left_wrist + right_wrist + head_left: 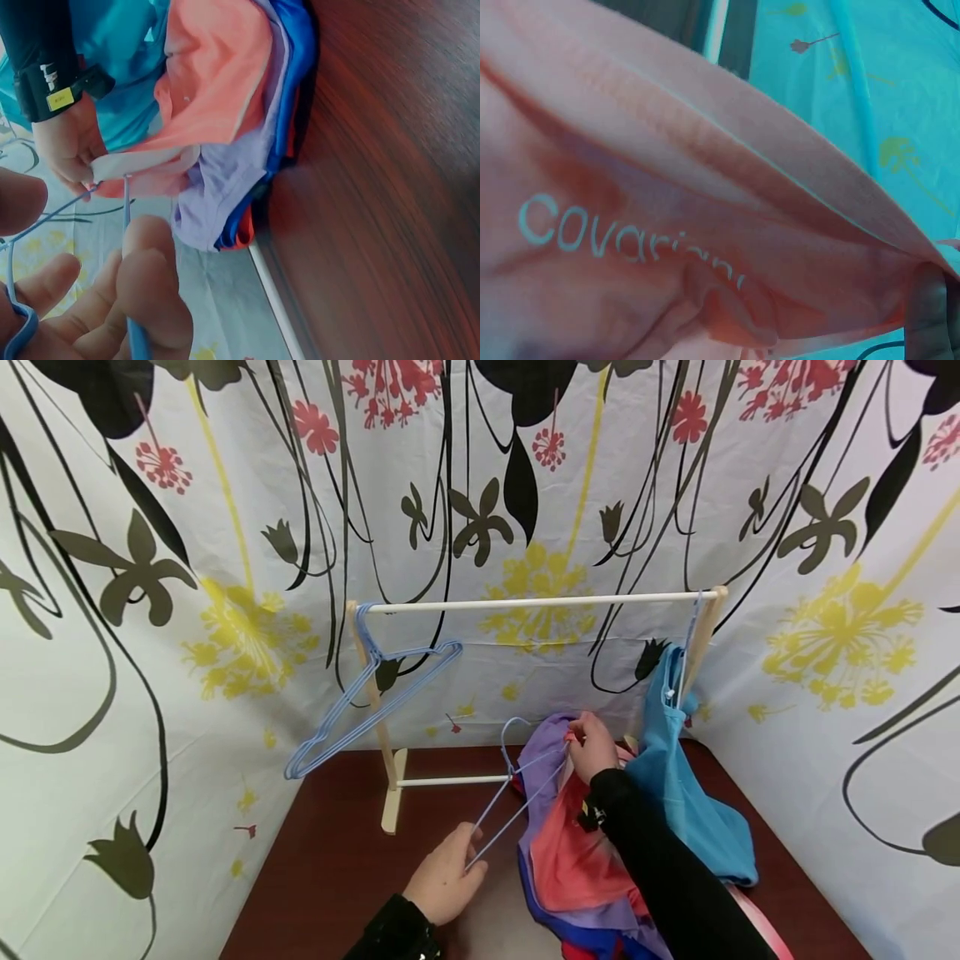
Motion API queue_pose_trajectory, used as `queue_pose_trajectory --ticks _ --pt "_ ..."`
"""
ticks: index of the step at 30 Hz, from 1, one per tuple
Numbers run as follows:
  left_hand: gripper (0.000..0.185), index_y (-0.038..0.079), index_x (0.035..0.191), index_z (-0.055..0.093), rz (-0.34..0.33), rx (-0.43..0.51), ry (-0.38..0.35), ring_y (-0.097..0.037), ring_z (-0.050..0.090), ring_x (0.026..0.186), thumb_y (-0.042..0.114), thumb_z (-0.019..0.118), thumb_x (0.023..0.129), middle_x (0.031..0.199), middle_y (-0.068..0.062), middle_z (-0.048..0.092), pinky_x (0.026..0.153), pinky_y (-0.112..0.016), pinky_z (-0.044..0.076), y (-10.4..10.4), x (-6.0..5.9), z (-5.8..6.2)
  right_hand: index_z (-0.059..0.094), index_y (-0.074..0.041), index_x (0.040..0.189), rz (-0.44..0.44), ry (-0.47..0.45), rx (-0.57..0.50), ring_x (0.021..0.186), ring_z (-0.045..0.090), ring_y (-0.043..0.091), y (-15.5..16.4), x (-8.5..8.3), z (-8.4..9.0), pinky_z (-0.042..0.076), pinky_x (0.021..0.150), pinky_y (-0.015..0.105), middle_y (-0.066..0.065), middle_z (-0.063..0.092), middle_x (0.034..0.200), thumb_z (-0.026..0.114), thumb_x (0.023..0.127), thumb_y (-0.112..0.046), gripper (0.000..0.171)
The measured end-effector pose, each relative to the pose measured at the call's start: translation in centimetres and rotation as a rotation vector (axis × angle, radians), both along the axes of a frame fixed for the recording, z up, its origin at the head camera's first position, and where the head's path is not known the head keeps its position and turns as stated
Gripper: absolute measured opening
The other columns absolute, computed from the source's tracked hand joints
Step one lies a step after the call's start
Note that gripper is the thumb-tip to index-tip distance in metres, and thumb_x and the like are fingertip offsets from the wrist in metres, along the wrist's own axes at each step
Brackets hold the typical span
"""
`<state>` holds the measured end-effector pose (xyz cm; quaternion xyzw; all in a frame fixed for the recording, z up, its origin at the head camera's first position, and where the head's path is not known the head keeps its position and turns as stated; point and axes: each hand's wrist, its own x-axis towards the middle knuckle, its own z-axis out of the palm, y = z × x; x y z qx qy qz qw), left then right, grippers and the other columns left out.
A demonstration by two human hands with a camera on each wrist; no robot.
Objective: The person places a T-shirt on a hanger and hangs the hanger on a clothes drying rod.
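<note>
Behind the right hand (592,747) pinching coral cloth (573,860), hanger's (517,789) far end hidden; left hand (446,881) gripping near end.

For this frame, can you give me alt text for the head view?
A left hand grips a blue wire hanger while the right hand pinches a coral shirt at its far end, above a clothes pile on a dark table. Behind stands a small wooden rack holding spare hangers and a teal garment.

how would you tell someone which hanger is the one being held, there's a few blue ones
Start at the small wooden clothes rack on the dark red table. In front of its lower rail, the thin blue wire hanger is gripped by the left hand. Unlike the blue hangers hooked on the top rail, it hangs from nothing.
</note>
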<state>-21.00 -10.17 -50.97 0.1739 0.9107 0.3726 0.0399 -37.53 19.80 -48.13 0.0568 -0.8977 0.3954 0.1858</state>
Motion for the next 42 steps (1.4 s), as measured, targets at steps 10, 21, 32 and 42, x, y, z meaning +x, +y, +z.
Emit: queue_pose_trajectory --ticks 10,21,32,42 --pt "0.042 0.012 0.133 0.052 0.033 0.012 0.002 -0.011 0.054 0.078 0.028 0.066 0.097 0.1 0.0 0.056 0.068 -0.036 0.046 1.2 0.2 -0.3 0.063 0.011 0.126 0.037 0.018 0.104 0.132 0.044 0.045 0.5 0.4 -0.2 0.034 0.111 0.051 0.031 0.05 0.137 0.061 0.091 -0.001 0.037" --pt "0.04 0.012 0.131 0.053 0.028 0.016 0.013 -0.01 0.054 0.078 0.028 0.065 0.096 0.1 0.0 0.058 0.068 -0.035 0.046 2.2 -0.3 -0.5 0.078 -0.008 0.11 0.088 0.159 0.401 0.121 0.054 0.044 2.1 0.8 -0.6 0.039 0.106 0.052 0.016 0.069 0.118 0.067 0.094 -0.004 0.02" --pt "0.038 0.013 0.129 0.053 0.019 0.048 0.033 -0.012 0.057 0.084 0.027 0.065 0.096 0.1 0.0 0.06 0.071 -0.036 0.048 3.4 -1.6 0.4 0.077 -0.01 0.11 0.231 0.198 0.259 0.118 0.057 0.034 1.3 1.4 0.8 0.039 0.105 0.049 0.01 0.069 0.112 0.066 0.098 -0.01 0.016" --pt "0.037 0.014 0.129 0.053 0.025 0.059 0.025 -0.013 0.057 0.085 0.028 0.064 0.096 0.101 0.0 0.06 0.073 -0.036 0.048 4.8 -2.3 0.9 0.076 -0.01 0.115 0.305 0.084 0.154 0.112 0.064 0.026 -0.1 2.7 1.9 0.049 0.097 0.046 0.005 0.072 0.114 0.063 0.101 -0.014 0.019"
